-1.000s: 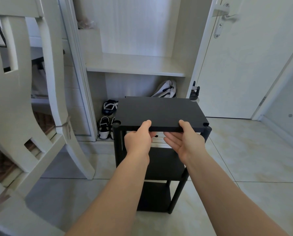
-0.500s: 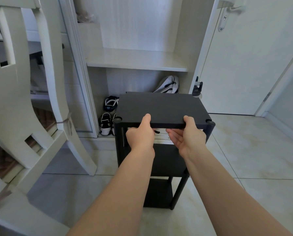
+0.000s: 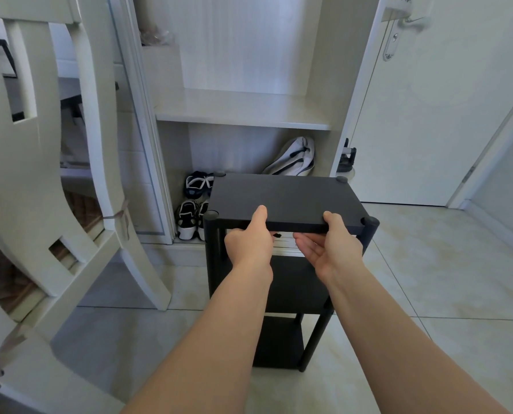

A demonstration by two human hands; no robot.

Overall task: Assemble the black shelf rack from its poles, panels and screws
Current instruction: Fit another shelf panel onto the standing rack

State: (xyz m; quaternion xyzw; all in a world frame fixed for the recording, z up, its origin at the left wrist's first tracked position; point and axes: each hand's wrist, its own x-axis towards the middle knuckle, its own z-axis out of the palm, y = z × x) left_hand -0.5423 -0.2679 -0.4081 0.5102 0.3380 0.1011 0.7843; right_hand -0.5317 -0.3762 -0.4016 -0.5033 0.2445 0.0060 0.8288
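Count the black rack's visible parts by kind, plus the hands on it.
Panels: 3 (top panel, middle panel, bottom panel)
Pole tops: 4
Hands: 2 (left hand, right hand)
Total: 9

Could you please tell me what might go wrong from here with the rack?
The left hand and right hand grip only the front edge of the top panel, close together; lifting there might tip the rack or pull the panel off its poles. The small black piece lying on the shelf below could slide off. The white chair stands close on the left and could get bumped.
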